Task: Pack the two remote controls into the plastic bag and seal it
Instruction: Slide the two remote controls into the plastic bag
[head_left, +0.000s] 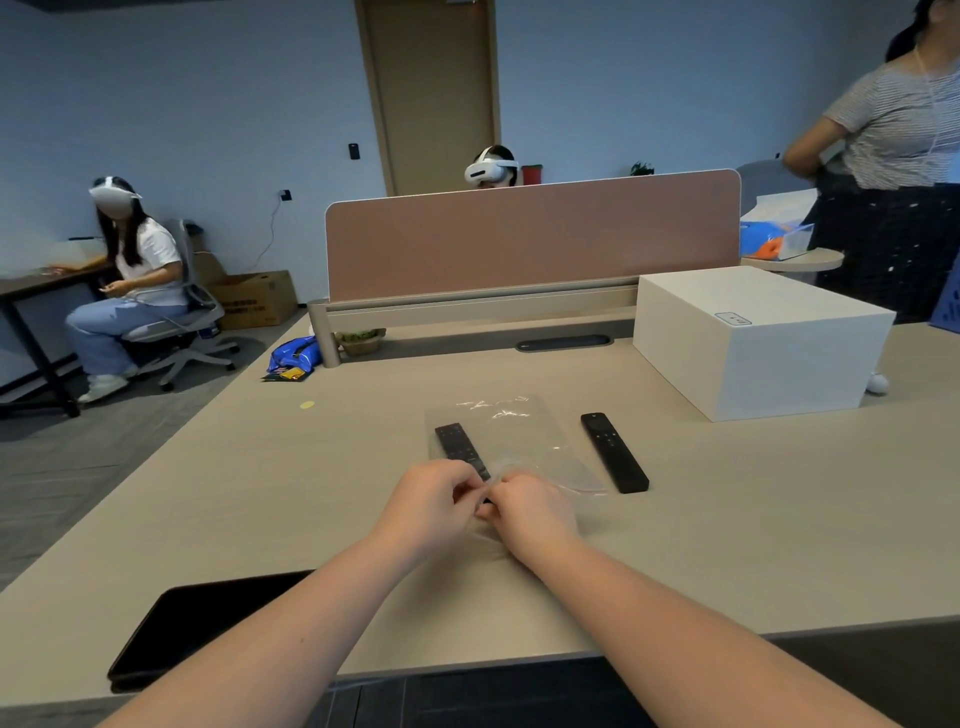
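Clear plastic bag (511, 441) lies flat on the beige desk (260, 499), stretching away from the fingers; its near edge is bunched up between both hands. One black remote (460, 448) lies at the bag's left edge just beyond the left fingertips, pointing away; whether it is inside the bag or lying on it cannot be told. Its near end is hidden by the hands. Second black remote (614, 452) rests bare on the desk, beyond and to the right of the right fingers, just beside the bag and clear of it.

Left hand (434, 499): fingers curled, thumb and forefinger pinched on the bag's near edge. Right hand (530, 512): same, curled and pinched on the plastic, knuckles nearly touching the left's.

Farther out: white box (753, 338) well beyond the right hand. Dark tablet (208, 618) lies flat near the left forearm, at the desk's near edge. Pink divider panel (530, 239) stands across the desk's far side.
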